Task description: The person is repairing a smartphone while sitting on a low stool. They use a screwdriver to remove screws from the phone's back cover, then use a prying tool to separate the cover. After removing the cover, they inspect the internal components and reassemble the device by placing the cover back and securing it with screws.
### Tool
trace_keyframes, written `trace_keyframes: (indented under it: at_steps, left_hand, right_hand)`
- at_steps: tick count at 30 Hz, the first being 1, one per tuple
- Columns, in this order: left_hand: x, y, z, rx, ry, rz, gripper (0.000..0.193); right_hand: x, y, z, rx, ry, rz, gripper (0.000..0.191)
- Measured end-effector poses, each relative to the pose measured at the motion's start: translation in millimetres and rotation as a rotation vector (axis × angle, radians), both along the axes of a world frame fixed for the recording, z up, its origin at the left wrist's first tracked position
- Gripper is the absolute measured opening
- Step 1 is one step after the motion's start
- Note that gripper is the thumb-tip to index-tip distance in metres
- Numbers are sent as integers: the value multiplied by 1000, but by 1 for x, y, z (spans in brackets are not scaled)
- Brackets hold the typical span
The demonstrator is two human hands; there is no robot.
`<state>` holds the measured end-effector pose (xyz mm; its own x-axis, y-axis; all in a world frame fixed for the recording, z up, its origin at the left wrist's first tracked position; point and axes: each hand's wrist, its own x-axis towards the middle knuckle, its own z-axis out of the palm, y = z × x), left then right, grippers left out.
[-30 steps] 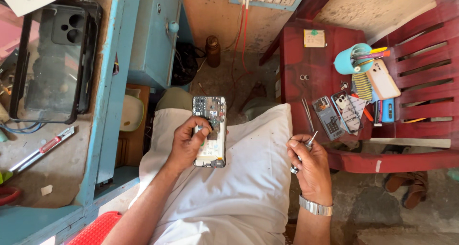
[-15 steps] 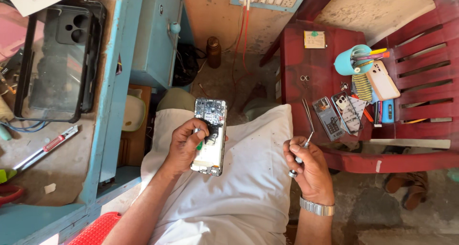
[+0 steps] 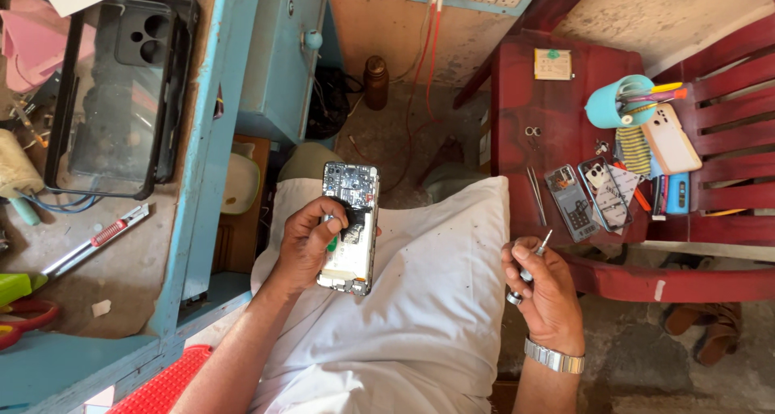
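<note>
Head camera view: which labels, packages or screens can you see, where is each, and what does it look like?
Label card: square, cream with green mark, back of red chair seat.
Opened phone: held upright in left hand, circuitry showing, no screen visible.
White phone: lying back-up beside turquoise cup.

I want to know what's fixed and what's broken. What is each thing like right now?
Phone: back off, insides showing, held in left hand.
Screwdriver: gripped in right hand, tip up.
Teal cup: tipped on its side, pens sticking out.
Tweezers: lying flat on red chair.
</note>
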<state>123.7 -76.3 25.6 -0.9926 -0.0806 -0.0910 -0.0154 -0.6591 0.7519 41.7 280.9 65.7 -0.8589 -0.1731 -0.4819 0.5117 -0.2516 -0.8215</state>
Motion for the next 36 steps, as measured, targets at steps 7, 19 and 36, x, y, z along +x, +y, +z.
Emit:
trace_keyframes:
  at_steps: [7, 19, 36]
  left_hand:
    - [-1, -9, -2, 65, 2, 3, 19]
    - [6, -17, -16, -79, -69, 25, 15]
    - [8, -20, -31, -30, -137, 10, 18]
  right_hand:
    - [-8, -13, -19, 208, 3, 26, 13]
    - [-24, -78, -49, 1108, 866, 870, 28]
    - [-14, -85, -33, 1361, 743, 988, 25]
